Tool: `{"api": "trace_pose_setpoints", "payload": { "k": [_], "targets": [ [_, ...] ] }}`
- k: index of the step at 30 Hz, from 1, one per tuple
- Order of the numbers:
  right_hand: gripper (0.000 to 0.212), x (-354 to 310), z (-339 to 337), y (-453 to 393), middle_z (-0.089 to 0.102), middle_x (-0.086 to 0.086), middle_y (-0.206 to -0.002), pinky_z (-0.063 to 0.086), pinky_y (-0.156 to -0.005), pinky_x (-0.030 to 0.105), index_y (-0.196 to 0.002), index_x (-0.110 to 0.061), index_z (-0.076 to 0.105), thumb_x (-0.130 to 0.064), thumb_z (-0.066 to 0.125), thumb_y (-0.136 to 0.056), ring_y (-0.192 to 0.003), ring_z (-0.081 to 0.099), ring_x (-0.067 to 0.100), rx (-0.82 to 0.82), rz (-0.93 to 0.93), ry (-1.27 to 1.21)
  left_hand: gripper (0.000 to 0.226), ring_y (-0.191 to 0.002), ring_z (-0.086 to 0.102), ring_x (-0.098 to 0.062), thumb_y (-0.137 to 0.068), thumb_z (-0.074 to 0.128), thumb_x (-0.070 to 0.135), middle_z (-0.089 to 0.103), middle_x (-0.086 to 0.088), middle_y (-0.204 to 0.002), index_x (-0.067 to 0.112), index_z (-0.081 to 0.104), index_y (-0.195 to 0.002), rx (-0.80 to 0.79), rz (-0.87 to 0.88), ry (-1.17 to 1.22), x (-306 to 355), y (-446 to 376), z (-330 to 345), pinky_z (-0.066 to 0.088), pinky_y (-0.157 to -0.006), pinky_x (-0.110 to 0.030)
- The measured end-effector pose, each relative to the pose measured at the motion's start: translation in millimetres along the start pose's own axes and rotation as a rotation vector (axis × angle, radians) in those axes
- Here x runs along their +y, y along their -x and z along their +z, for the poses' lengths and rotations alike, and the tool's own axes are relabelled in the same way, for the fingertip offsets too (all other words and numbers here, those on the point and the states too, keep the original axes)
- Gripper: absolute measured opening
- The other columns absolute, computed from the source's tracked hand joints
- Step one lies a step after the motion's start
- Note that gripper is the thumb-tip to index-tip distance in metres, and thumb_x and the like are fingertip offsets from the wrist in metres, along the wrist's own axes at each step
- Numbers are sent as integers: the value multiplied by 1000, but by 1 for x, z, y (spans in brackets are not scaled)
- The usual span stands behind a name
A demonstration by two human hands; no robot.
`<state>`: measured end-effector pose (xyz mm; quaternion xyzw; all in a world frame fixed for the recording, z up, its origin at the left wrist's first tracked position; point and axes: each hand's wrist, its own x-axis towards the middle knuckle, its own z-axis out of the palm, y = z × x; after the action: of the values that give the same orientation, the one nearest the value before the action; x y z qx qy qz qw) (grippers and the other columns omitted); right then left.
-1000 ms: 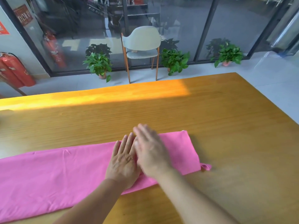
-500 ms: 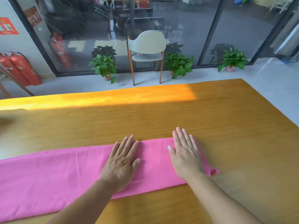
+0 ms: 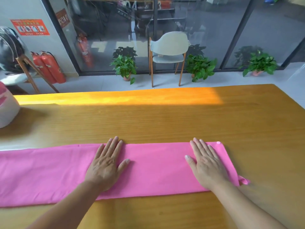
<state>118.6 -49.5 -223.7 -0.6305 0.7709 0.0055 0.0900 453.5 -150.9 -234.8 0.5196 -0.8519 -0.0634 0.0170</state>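
A long pink cloth (image 3: 156,164) lies folded in a flat band across the wooden table (image 3: 165,123), running from the left edge of view to right of centre. My left hand (image 3: 107,164) presses flat on the cloth's middle, fingers straight and pointing away from me. My right hand (image 3: 206,164) lies flat, palm down, on the cloth's right end. A small loop of pink fabric (image 3: 244,180) sticks out at the near right corner, and a pale round spot (image 3: 218,142) sits at the far right corner.
A white and pink bag (image 3: 6,111) stands on the table at the far left. Beyond the table's far edge are a pale chair (image 3: 170,52), three potted plants (image 3: 125,66), red fire extinguishers (image 3: 49,66) and a glass wall.
My hands were overlapping on the cloth; my right hand has slid right toward the cloth's end while my left stayed on the middle. The view has also shifted.
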Motion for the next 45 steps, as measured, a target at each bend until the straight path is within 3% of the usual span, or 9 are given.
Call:
{"api": "trace_pose_setpoints", "payload": {
  "k": [5, 9, 16, 19, 25, 30, 35, 40, 45],
  "targets": [
    [73, -95, 3, -5, -17, -13, -159, -19, -118, 25, -152, -24, -12, -57, -13, -86, -145, -21, 2, 95, -132, -198, 62, -149, -10, -10, -103, 12, 52, -3, 3, -163, 18, 8, -155, 76, 151, 116, 55, 7, 9, -6, -119, -34],
    [69, -133, 23, -10, 23, -4, -161, -3, -119, 29, -154, -18, 29, -53, 12, -97, -148, 11, 9, 97, -171, -135, 68, -148, -15, -9, -100, 11, 58, -8, 7, -161, 19, 3, -155, 54, 45, 107, 44, 17, 10, -10, -119, -33],
    [78, -125, 20, -13, -14, -14, -161, -21, -116, 25, -152, -27, -12, -62, -16, -83, -145, -21, 0, 34, -163, -53, 96, -147, -17, -7, -77, -22, 75, -12, 7, -161, 22, -4, -155, 5, -196, -18, -90, 48, -8, -13, -118, -31],
    [84, -159, 13, -10, -13, -10, -163, -27, -112, 22, -156, -22, -7, -58, -18, -80, -144, -22, 1, 69, -124, -77, 89, -143, -25, -7, -79, -17, 72, -19, 7, -158, 22, -11, -152, 22, -186, 38, -92, 50, -13, -17, -117, -30],
    [84, -313, 32, -13, -1, -9, -165, -16, -118, 25, -159, -23, 7, -52, -13, -82, -151, -8, 5, 50, -279, -264, 71, -143, -28, -6, -88, -10, 50, -20, 8, -160, 25, -12, -154, 13, 30, 80, -83, 56, -5, -13, -119, -34],
    [75, -311, 48, -16, 12, -9, -163, -5, -120, 29, -157, -22, 21, -58, 3, -94, -151, 4, 5, 108, -258, -121, 73, -148, -9, -7, -94, 3, 58, 3, 6, -163, 20, 9, -156, 89, -64, 54, -186, 78, -8, -6, -120, -33],
    [75, -315, 45, -14, 2, -16, -162, -7, -121, 26, -157, -27, 9, -62, -1, -92, -148, -6, -1, 75, -226, -53, 92, -146, -16, -6, -80, -10, 70, -11, 5, -161, 19, 1, -156, 30, -267, 65, -291, 93, -33, -11, -120, -31],
    [75, -316, 39, -11, 0, -20, -161, -10, -121, 22, -157, -31, 8, -64, 0, -91, -146, -9, -6, 55, -203, -48, 87, -147, -17, -7, -86, -6, 76, -10, 7, -162, 25, 2, -156, -18, 38, 62, -288, 104, -31, -8, -120, -33],
    [76, -320, 39, -14, -6, -22, -160, -13, -119, 20, -157, -32, 5, -67, -3, -90, -145, -14, -8, 33, -200, -25, 87, -146, -18, -6, -82, -6, 75, -13, 11, -161, 28, -2, -156, -16, -157, 36, -347, 105, -38, -11, -120, -32]
  ]
}}
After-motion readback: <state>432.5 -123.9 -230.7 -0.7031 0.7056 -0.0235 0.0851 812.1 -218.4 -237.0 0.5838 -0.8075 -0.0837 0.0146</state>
